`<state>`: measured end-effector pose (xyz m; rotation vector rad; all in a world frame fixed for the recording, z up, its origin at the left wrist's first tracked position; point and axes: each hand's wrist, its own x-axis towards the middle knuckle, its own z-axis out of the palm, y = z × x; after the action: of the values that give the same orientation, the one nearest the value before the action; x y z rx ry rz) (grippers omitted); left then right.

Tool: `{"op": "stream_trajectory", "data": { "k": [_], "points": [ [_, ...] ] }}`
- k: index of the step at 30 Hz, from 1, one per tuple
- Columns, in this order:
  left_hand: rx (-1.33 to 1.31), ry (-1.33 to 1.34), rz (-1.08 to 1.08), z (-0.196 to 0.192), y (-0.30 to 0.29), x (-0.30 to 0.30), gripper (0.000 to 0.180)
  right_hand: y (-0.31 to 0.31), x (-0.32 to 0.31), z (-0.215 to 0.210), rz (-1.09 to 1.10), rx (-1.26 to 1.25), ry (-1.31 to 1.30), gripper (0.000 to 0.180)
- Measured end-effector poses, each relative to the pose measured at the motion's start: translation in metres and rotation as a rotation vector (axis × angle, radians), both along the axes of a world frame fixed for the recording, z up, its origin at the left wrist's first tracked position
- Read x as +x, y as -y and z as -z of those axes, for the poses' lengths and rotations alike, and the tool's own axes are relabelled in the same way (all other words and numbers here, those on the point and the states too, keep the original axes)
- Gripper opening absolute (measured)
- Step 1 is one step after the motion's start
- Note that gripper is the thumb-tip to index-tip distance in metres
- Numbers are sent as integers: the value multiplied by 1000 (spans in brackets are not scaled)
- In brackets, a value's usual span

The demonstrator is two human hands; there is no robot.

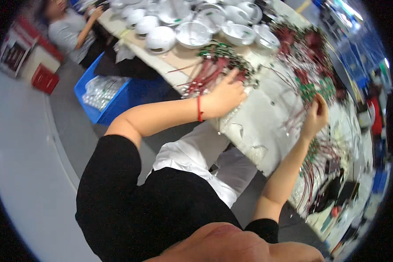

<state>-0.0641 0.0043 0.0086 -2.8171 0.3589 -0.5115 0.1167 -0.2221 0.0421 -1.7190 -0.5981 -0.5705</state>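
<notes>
Red-wired parts [208, 72] are heaped in three piles on one desk [270, 107], one under the left hand [226, 95], one by the right hand [315, 116], neither grip's closure discernible.

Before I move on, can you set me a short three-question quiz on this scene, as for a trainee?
1. Multiple choice: which wrist wears the thin red cord bracelet? A) left B) right
2. True or false: the hollow, round white shells are all inside the blue rectangular plastic bin.
3. Fill in the colour: the left hand is at a bundle of thin ___ wires, while the right hand is beside small, flat green boards.

Key: 1. A. 2. False; they lie on the long, white-topped table. 3. Red.
</notes>
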Motion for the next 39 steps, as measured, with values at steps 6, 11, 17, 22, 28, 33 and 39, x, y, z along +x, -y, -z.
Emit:
{"op": "stream_trajectory", "data": {
  "k": [6, 11, 17, 22, 28, 33, 39],
  "points": [
    [-166, -23, 177, 1, 5, -21, 22, 9, 7, 3, 2, 14, -38, 22],
    [-77, -84, 175, -9, -22, -38, 37, -1, -1, -2, -45, 95, -50, 22],
    [-17, -189, 169, -10, -19, -37, 48, 12, 6, -1, -10, 74, -30, 22],
    [-167, -308, 183, -32, -6, -14, 49, 11, 9, -5, -36, 217, -59, 17],
    [-341, -149, 259, -50, 14, 87, 34, 31, 5, -17, -15, 378, -113, 14],
    [-300, -49, 126, -12, 26, 169, 28, 33, 8, -27, -32, 435, -114, 15],
    [-250, -27, -64, 5, 58, 206, 22, 39, 8, -29, -6, 445, -126, 15]
  ]
}}
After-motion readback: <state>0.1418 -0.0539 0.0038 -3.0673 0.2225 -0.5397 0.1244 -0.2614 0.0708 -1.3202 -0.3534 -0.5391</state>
